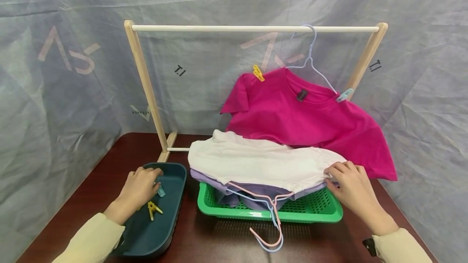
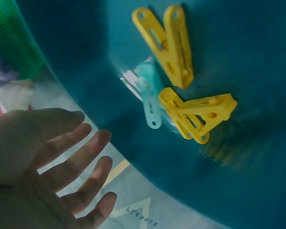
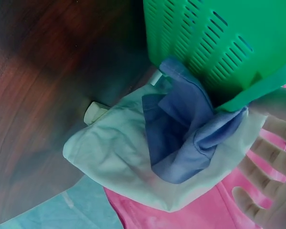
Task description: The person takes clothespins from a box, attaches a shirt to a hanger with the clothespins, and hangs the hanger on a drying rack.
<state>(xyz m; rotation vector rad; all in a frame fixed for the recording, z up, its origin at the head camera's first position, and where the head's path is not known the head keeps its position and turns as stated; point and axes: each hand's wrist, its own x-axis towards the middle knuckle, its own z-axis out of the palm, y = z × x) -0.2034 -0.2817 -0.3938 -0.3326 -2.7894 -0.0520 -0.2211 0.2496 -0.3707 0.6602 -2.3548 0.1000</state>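
Note:
My left hand (image 1: 140,188) hovers over the dark blue tray (image 1: 179,198) with relaxed fingers and nothing in them. Inside the tray lie yellow clothespins (image 2: 178,47) and a light blue clothespin (image 2: 150,95), a little apart from the fingertips in the left wrist view. My right hand (image 1: 351,184) pinches the right end of a folded white garment (image 1: 256,161) between thumb and fingers. That garment lies over purple cloth (image 1: 241,192) on the green basket (image 1: 270,214). A pink hanger (image 1: 279,218) and a blue hanger (image 1: 271,210) stick out from under the white garment, hooks toward me.
Behind the basket stands a wooden rack (image 1: 144,80) with a white rail (image 1: 219,29). A magenta T-shirt (image 1: 278,108) hangs there on a light blue hanger (image 1: 310,52), with a yellow clothespin (image 1: 258,73) and a blue clothespin (image 1: 345,95) at its shoulders.

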